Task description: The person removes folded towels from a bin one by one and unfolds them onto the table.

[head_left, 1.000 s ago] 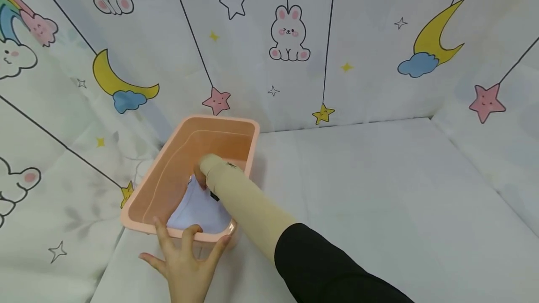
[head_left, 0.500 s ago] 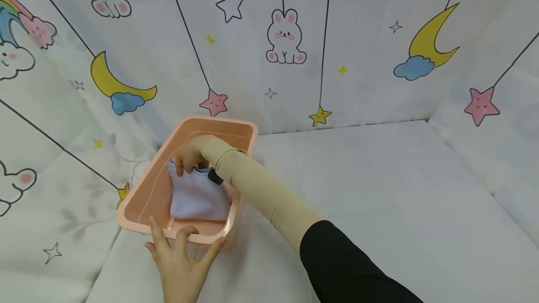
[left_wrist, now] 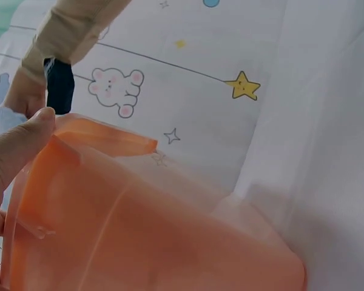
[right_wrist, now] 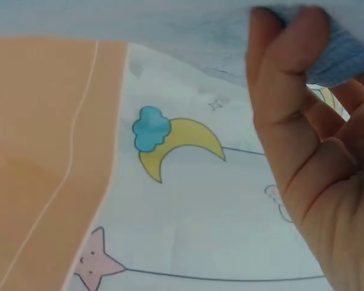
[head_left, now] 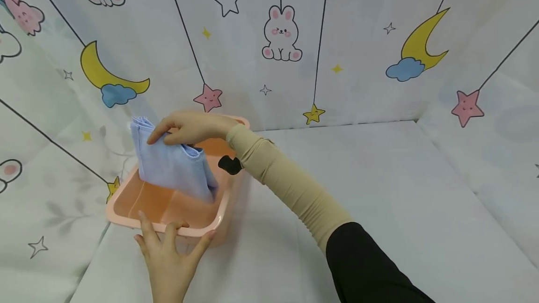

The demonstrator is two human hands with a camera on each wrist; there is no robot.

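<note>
In the head view, my right hand (head_left: 187,127) pinches a folded light-blue cloth (head_left: 168,167) by its upper edge. The cloth, with stitched hems, hangs over the left part of a peach plastic basin (head_left: 224,207). From the right wrist, the thumb and fingers of the hand (right_wrist: 327,151) meet at the edge of the cloth (right_wrist: 188,27). My left hand (head_left: 168,258) grips the basin's near rim, fingers over the edge. The left wrist view has the thumb of that hand (left_wrist: 18,145) on the rim and the basin's outer side (left_wrist: 164,224).
The basin stands at the left of a white-covered table (head_left: 358,200). Behind and beside it hangs a white curtain (head_left: 236,55) printed with moons, stars and bunnies. A black piece (head_left: 229,165) juts from the right wrist over the basin's right rim.
The right hand has lifted the cloth up from the basin's bottom and carried it left, over the basin's left rim. The left hand stays on the near rim.
</note>
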